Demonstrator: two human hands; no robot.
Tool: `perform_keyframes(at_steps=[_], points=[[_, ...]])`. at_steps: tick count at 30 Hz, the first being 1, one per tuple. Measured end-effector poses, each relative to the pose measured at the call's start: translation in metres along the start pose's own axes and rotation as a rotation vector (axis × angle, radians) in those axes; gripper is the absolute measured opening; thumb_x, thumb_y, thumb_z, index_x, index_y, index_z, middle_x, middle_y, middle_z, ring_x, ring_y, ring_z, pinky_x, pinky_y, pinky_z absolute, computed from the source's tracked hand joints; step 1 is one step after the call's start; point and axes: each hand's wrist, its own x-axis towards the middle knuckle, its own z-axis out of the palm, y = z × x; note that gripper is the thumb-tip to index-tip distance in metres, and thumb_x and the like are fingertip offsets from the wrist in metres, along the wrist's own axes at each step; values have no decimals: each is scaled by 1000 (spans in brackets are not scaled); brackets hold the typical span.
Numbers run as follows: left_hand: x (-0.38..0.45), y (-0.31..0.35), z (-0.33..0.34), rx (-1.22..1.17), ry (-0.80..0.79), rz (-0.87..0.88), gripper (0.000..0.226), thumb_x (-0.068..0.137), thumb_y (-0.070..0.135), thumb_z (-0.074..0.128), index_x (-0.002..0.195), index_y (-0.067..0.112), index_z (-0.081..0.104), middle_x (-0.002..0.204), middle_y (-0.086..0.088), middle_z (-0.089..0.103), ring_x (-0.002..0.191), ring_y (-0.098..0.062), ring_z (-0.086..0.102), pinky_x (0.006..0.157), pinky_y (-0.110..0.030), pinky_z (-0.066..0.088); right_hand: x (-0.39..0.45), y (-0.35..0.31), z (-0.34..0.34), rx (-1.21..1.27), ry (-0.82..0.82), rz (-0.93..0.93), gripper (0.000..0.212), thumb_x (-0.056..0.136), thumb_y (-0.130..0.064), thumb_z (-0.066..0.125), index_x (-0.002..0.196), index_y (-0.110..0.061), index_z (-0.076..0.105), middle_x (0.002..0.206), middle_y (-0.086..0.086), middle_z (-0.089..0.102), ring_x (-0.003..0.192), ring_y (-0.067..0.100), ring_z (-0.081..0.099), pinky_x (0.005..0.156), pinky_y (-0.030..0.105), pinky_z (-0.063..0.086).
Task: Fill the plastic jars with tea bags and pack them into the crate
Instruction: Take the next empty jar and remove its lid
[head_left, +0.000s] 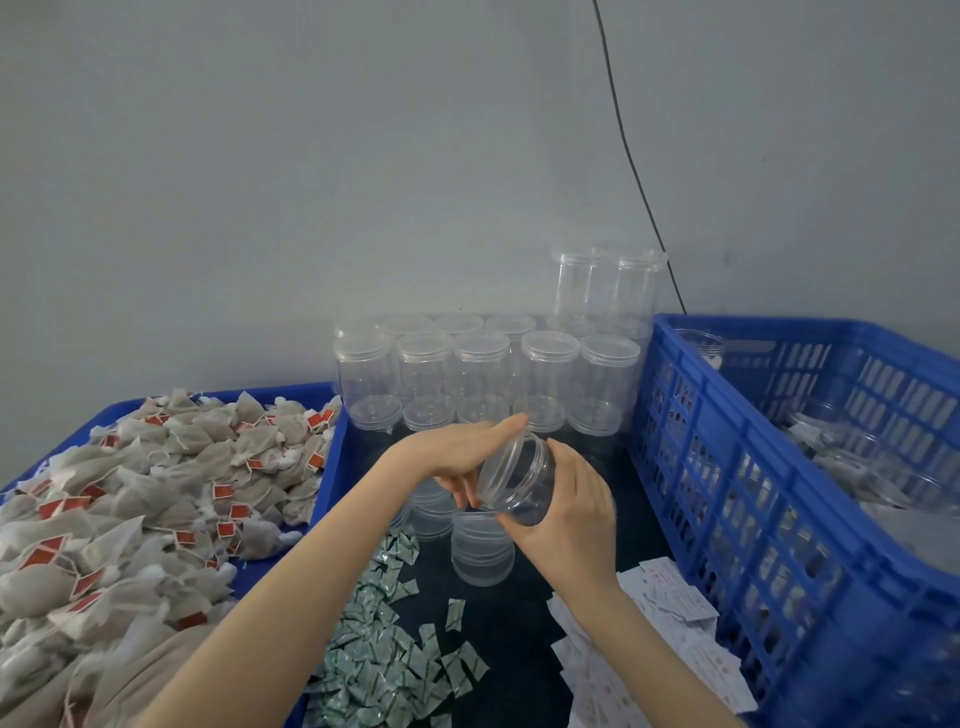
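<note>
Hands meet over the dark surface (519, 639). Right hand (566, 512) grips a clear jar (519, 480) from below, tilted, its open mouth toward the left hand (462, 449), whose straight fingers lie flat against the rim. Tea bags (130, 499) fill the blue tray (332, 447) at left. Blue crate (769, 519) stands at right, with jars inside. Lidded empty jars (493, 364) are stacked behind.
</note>
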Motion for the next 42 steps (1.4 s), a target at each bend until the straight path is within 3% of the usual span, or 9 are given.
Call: perform_keyframes(at_steps=[6,10,14,19,25,29,34,38,42], points=[[20,-10,-1,-149,228,97,81,83,77,34,144,24,26,115,-5,60,87,-17,66,69,-28,50,-2,13,-2,140,-77,197,99,59,-47,89,140,-11,45,137,2,54,127,23,53,104,47,46],[59,-15,18,109,232,7,82,84,74,40,144,18,39,143,-13,47,125,-31,49,100,-37,38,-17,22,-2,154,-182,232,101,61,-53,86,143,-16,42,140,-4,51,130,16,49,106,42,44],[94,-20,51,279,117,-74,74,89,69,35,137,14,51,140,-11,50,125,-30,48,104,-39,38,-29,29,-5,223,-223,259,95,57,-58,81,138,-24,46,131,-14,53,122,9,52,101,37,46],[113,-37,81,455,182,-182,49,94,40,45,133,10,48,138,-13,48,126,-33,43,101,-40,37,-25,34,-8,315,-257,360,91,55,-54,83,134,-37,42,124,-23,51,113,3,54,92,33,50],[115,-55,87,547,226,-181,43,94,33,45,134,15,47,137,-11,50,130,-31,40,108,-41,28,-18,26,-2,400,-281,382,88,51,-59,78,128,-44,40,123,-30,49,112,-2,52,91,27,49],[106,-59,73,515,259,-90,42,96,41,42,130,17,50,131,-11,57,123,-30,50,101,-39,36,-11,15,4,494,-290,407,91,47,-62,75,129,-44,41,124,-29,51,112,-4,51,90,23,46],[76,-65,42,420,284,17,32,93,38,49,118,19,56,118,-7,64,111,-29,58,87,-35,43,-4,0,13,604,-308,408,89,53,-46,87,130,-40,45,124,-24,55,110,-12,51,88,14,43],[40,-84,12,261,380,63,33,93,32,52,124,22,59,121,-1,64,108,-22,60,94,-38,48,-1,-18,23,654,-345,389,87,58,-35,91,130,-38,43,128,-14,54,114,2,51,86,13,38],[9,-118,-20,258,581,18,29,93,30,51,116,18,63,112,-3,67,98,-20,63,87,-37,51,-4,-38,33,730,-404,378,84,61,-29,92,127,-37,42,124,-10,57,116,7,53,90,17,41]])
